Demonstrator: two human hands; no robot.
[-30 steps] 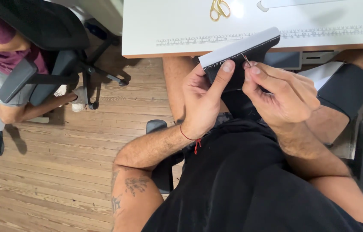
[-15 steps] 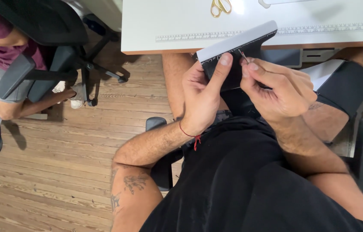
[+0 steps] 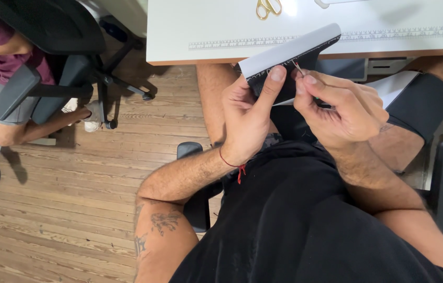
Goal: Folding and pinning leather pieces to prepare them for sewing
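My left hand [image 3: 247,118] pinches a black fabric piece [image 3: 295,65] with a white strip [image 3: 289,48] along its upper edge, thumb pressed on the seam near a row of white stitches. My right hand [image 3: 339,107] grips a thin sewing needle [image 3: 298,68] between thumb and forefinger, its tip at the fabric's edge right beside my left thumb. More black and white fabric [image 3: 415,99] drapes over my right knee. A red thread bracelet [image 3: 232,166] circles my left wrist.
A white table [image 3: 221,31] with a printed ruler strip along its front edge stands ahead, with gold scissors [image 3: 267,7] on it. On the left another person [image 3: 6,63] sits in a black office chair [image 3: 59,47]. The floor is wooden planks [image 3: 74,183].
Both hands and the fabric have shifted slightly upward toward the table edge. The needle stays at the fabric's edge.
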